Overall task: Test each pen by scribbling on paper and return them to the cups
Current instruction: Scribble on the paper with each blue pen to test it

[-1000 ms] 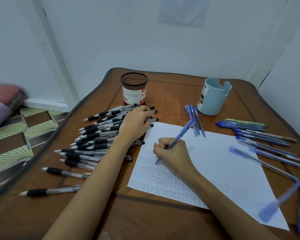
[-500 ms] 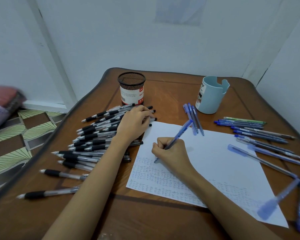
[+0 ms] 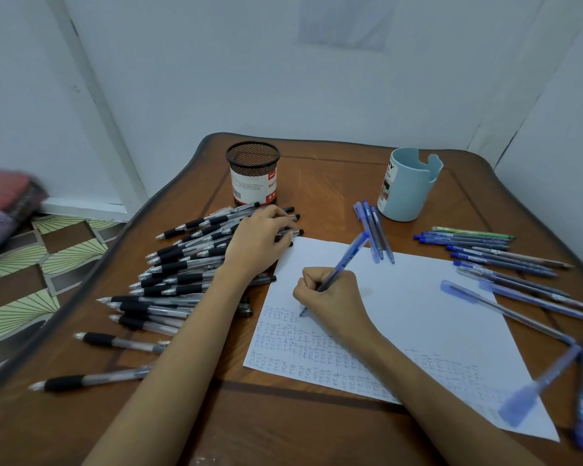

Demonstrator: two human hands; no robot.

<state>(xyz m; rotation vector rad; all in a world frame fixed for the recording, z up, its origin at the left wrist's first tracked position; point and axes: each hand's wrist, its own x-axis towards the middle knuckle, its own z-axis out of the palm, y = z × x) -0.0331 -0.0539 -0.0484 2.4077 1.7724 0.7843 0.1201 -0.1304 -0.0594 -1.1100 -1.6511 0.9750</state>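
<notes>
Two hands: right hand (image 3: 334, 299) pinches blue pen (image 3: 345, 260), tip on paper (image 3: 408, 297), scribble-testing; left hand (image 3: 256, 243) rests on black pens (image 3: 182, 265), grasp unclear, probably staging next.

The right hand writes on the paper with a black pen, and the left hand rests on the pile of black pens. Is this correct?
Not quite. The head view shows that the pen in the right hand is blue, not black. The rest stands: it writes on the paper, and the left hand rests on the pile of black pens.
</notes>
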